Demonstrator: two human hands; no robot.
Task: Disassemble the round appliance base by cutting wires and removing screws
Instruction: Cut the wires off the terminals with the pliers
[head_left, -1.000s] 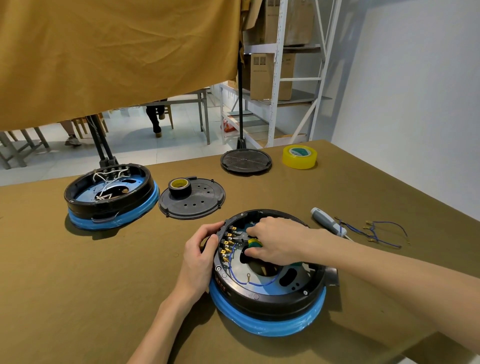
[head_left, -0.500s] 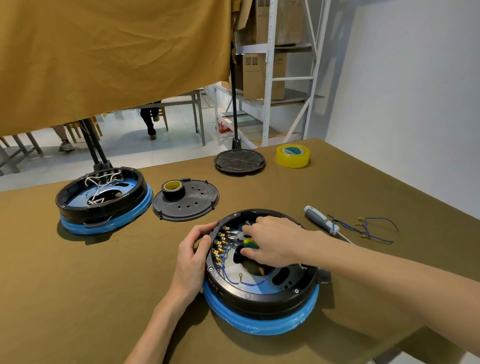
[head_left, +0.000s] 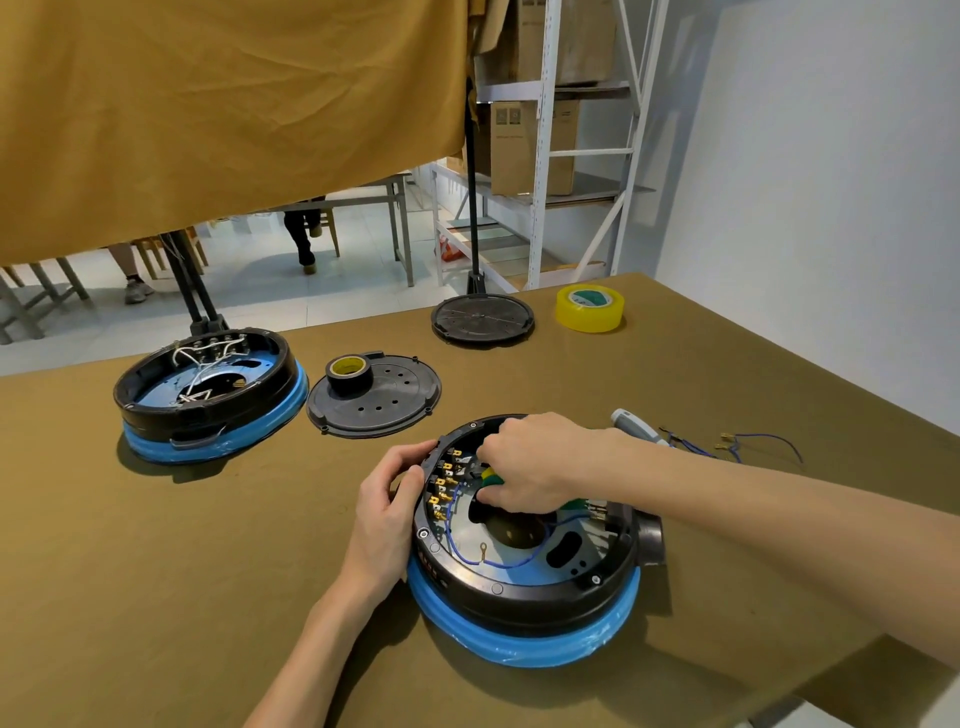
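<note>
Fingers of the right hand curl around a green-and-yellow tool handle, probably cutters, inside the round appliance base at near-centre of the table. Left hand grips the base's left rim beside the gold terminals.

A yellow tape roll sits at the far side of the olive table, just right of a black round lid.
</note>
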